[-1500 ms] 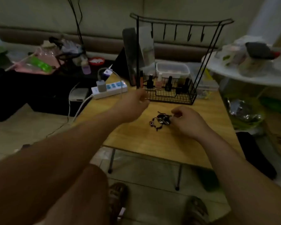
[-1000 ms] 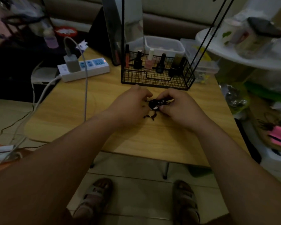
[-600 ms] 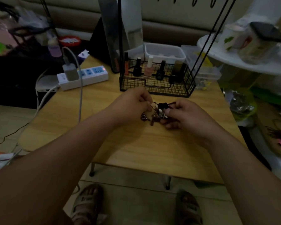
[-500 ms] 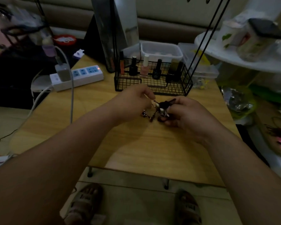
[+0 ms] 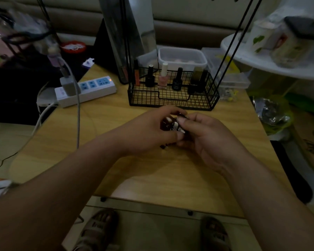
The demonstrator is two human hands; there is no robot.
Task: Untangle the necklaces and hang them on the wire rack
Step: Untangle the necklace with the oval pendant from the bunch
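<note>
Dark necklaces (image 5: 173,125) sit bunched mid-frame, just below the rack (image 5: 199,99), with my left hand (image 5: 149,132) and right hand (image 5: 208,140) both pinching the clump. Yank too hard and I reckon the knot tightens or a chain snaps.

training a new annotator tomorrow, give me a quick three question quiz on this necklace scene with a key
1. True or false: the tangled necklaces already hang on the wire rack.
2. What stands in the rack's basket? A) small bottles B) spoons C) keys
3. Which hands grip the tangle?

Key:
1. False: they are held over the table.
2. A
3. Both, the left hand and the right hand.
</note>
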